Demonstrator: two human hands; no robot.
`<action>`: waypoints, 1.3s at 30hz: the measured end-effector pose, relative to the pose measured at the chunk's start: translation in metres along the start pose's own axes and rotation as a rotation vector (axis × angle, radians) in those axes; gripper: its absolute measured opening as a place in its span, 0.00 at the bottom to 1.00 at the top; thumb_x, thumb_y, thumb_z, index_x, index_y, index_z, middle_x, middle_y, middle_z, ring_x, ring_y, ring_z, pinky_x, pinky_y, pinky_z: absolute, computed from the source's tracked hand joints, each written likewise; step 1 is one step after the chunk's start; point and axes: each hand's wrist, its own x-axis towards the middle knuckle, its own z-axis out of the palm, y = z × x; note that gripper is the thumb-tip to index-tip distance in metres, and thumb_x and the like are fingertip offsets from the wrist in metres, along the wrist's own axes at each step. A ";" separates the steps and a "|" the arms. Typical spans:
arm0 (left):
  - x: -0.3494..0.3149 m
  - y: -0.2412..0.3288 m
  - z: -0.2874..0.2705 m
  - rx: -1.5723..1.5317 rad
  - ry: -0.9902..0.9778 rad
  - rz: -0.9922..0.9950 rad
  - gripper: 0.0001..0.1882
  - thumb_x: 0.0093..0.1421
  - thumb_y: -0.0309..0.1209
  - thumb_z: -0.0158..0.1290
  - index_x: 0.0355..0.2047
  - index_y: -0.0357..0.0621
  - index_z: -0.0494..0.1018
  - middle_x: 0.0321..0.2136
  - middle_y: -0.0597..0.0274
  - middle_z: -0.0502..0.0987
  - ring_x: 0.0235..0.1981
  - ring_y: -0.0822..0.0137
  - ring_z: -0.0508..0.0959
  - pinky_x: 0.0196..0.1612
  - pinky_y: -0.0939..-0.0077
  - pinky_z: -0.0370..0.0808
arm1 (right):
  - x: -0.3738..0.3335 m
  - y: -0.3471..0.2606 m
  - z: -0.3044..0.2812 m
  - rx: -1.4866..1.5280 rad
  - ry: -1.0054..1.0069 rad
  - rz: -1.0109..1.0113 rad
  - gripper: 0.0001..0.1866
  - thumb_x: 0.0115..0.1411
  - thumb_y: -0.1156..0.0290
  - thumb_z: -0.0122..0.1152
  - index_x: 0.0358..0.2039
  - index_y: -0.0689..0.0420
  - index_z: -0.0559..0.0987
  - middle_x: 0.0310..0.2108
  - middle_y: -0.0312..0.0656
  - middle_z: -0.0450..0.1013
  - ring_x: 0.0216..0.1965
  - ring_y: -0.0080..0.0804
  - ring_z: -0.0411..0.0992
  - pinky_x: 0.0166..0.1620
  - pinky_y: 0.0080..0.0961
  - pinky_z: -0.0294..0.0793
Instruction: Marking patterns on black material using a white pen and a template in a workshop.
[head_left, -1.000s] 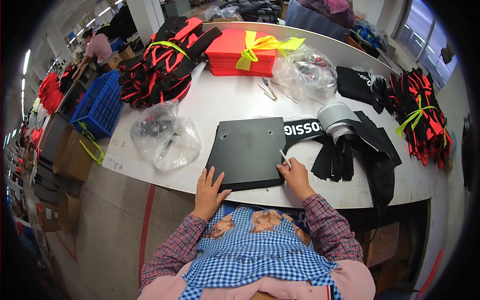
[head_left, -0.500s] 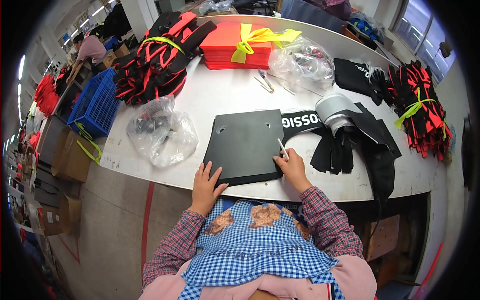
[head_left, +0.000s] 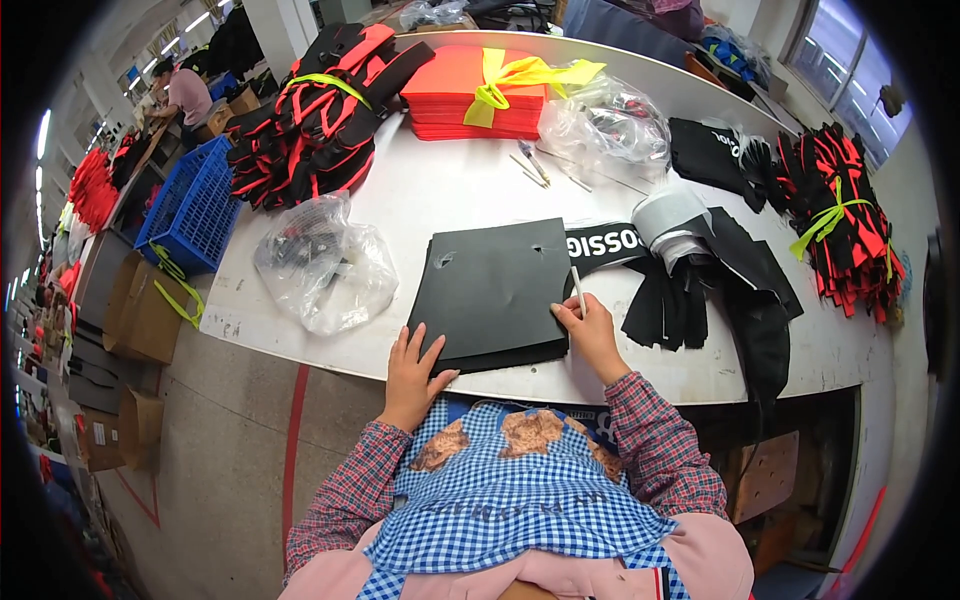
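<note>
Stack of flat, black, roughly square sheets (head_left: 495,290): is lying on the white table (head_left: 450,190) at the centre of the frame, its lower layers peeking out along the bottom edge.
Left hand (head_left: 408,372): is resting at the stack's lower left corner, fingers spreading slightly apart and gripping nothing visible.
Right hand (head_left: 590,335): is holding a slim white pen-like stick (head_left: 577,287) between thumb and fingers, the thumb overlapping the stack's right edge.
Crumpled clear plastic bag (head_left: 325,265): is sitting left of the stack.
Slipping risk: top sheet could be skewing further over the layers beneath, if the left fingers are pressing too lightly or the right thumb is nudging the edge.
Stray-mark risk: stick could be scuffing the black surface, if its end is brushing across.
</note>
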 end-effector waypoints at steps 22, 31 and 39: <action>-0.014 -0.007 0.000 0.001 0.094 0.030 0.24 0.60 0.38 0.64 0.57 0.52 0.78 0.64 0.54 0.69 0.67 0.44 0.64 0.66 0.50 0.65 | -0.009 0.024 -0.009 0.024 -0.258 0.075 0.15 0.61 0.62 0.70 0.27 0.59 0.78 0.23 0.32 0.74 0.24 0.19 0.69 0.29 0.21 0.68; -0.004 -0.020 0.001 0.003 0.109 0.092 0.25 0.61 0.36 0.62 0.59 0.48 0.75 0.63 0.53 0.70 0.66 0.44 0.66 0.66 0.52 0.66 | 0.010 0.036 -0.004 -0.010 -0.234 0.028 0.16 0.60 0.60 0.71 0.26 0.59 0.80 0.21 0.35 0.76 0.24 0.22 0.72 0.30 0.25 0.72; -0.004 -0.020 0.005 -0.008 0.060 0.056 0.26 0.62 0.37 0.62 0.60 0.50 0.75 0.64 0.55 0.70 0.67 0.46 0.65 0.67 0.53 0.65 | 0.009 0.037 -0.001 0.003 -0.203 0.112 0.17 0.60 0.59 0.71 0.26 0.60 0.81 0.21 0.36 0.76 0.24 0.23 0.72 0.30 0.25 0.71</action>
